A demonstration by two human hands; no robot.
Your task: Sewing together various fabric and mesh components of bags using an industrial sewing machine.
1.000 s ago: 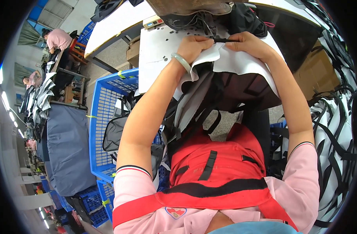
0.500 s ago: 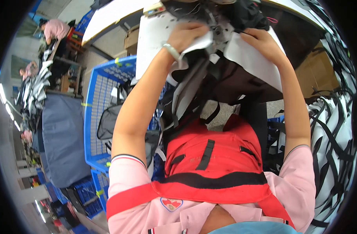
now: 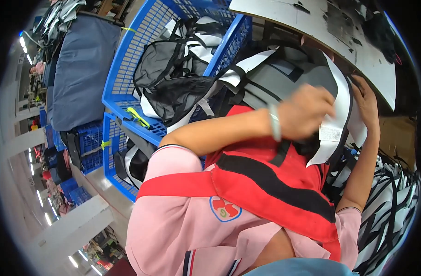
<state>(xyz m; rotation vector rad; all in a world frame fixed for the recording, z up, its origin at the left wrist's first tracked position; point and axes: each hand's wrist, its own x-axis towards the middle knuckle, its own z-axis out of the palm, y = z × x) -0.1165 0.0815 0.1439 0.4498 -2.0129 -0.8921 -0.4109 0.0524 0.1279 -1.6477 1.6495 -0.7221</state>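
A half-sewn grey and black fabric bag [image 3: 265, 76] with white edging lies across my lap, below the table's edge. A small white printed label [image 3: 330, 134] shows on its white strip. My left hand [image 3: 307, 112], with a pale bangle at the wrist, is over the bag near that label; its bent fingers are smeared by motion, and I cannot tell whether it grips anything. On the far right side of the bag, my right hand [image 3: 366, 101] holds the outer black edge, with part of its fingers behind the fabric.
On my left stands a blue plastic basket [image 3: 123, 60] heaped with black mesh and white pieces [image 3: 173, 83]. A second blue basket [image 3: 111, 161] sits below it. The white worktable [image 3: 376, 69] is at upper right. Many white pieces with black straps [image 3: 385, 207] hang at right.
Both hands have left the tabletop by the sewing spot. The bag has come down onto my lap, and my left hand has crossed over it. My view has turned left toward the baskets.
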